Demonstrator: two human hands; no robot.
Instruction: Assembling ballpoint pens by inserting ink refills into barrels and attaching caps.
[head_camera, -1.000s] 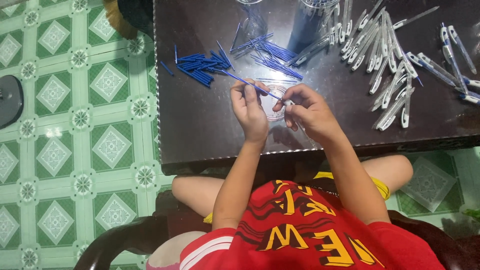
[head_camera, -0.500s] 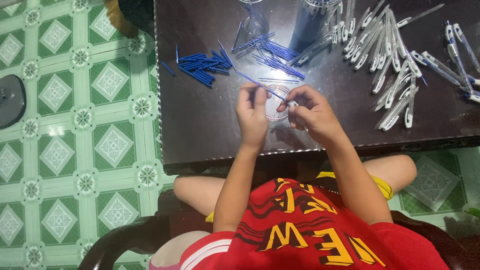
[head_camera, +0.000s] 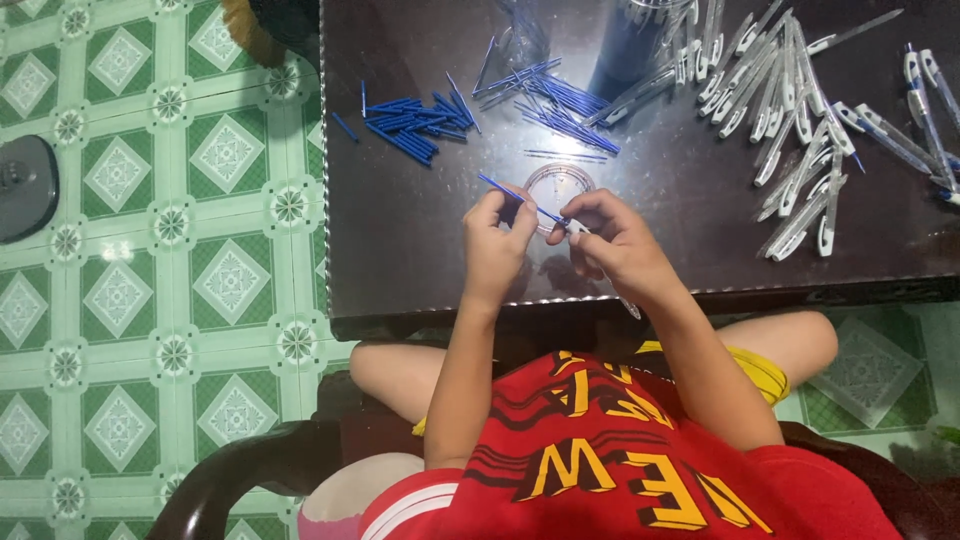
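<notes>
My left hand (head_camera: 495, 245) pinches a thin blue pen refill (head_camera: 505, 192) that points up and to the left. Close beside it, my right hand (head_camera: 615, 245) holds a clear pen barrel (head_camera: 630, 305) whose lower end sticks out past the table edge; the refill's tip meets the barrel between my fingers. Both hands hover over a small clear round lid (head_camera: 558, 185) on the dark table (head_camera: 400, 230).
A heap of blue refills (head_camera: 410, 122) lies at the table's upper left, more refills (head_camera: 560, 98) beside clear bags at the top. Several white and clear pen barrels (head_camera: 790, 130) are spread on the right. A green patterned tile floor (head_camera: 150, 250) lies to the left.
Both hands have shifted slightly down and closer together, and the refill's tip has come to the barrel in my right hand.
</notes>
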